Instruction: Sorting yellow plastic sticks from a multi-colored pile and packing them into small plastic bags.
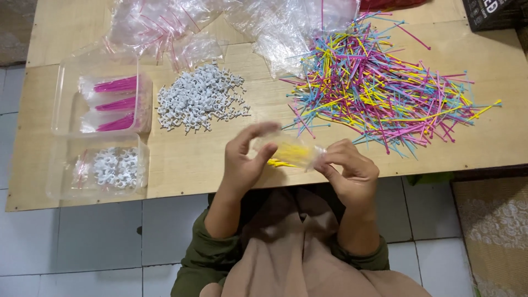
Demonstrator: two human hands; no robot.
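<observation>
Both my hands hold a small clear plastic bag (291, 151) with a bundle of yellow cable ties inside, above the near edge of the wooden board (181, 165). My left hand (245, 159) grips the bag's left end with thumb and fingers. Its right end is pinched by my right hand (349, 170). The ties stick out a little below the bag on the left. A big loose heap of pink, blue and yellow cable ties (379, 88) lies just beyond my right hand.
A pile of white cable clips (201, 99) sits left of centre. Two clear trays at the left hold bagged pink ties (115, 104) and bagged white clips (113, 168). Empty clear bags (231, 27) lie at the far edge. A dark box (495, 14) sits at the top right.
</observation>
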